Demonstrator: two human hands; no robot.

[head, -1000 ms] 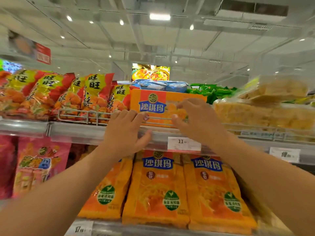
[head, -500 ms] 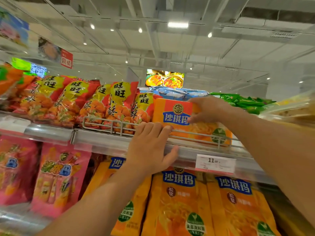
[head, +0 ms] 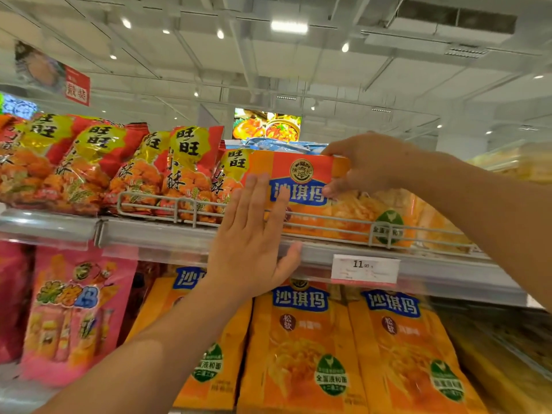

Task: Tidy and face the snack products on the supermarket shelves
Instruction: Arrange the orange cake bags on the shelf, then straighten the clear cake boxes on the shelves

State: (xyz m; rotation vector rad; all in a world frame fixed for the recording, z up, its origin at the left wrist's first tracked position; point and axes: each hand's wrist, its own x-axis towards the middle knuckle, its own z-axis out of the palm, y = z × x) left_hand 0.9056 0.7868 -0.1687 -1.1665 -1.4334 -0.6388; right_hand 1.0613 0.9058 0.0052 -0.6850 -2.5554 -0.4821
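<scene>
Head view: the orange sachima pack (head: pixel 301 186) lies on the upper shelf (head: pixel 167 234) behind the wire rail (head: pixel 328 227). Right hand (head: pixel 370 162) pinches its top edge; left hand (head: pixel 254 234), fingers straight, presses its face. Square the pack label-forward, seated against the rail.

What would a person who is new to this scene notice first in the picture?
First, the two bare hands at the upper shelf: the right hand pinches the top of an orange snack pack in its grip, while the left hand lies flat and open against the pack's front and the wire shelf rail. Next, the red and yellow snack bags standing in a row to the left, and the white price tag on the shelf edge below.
</scene>
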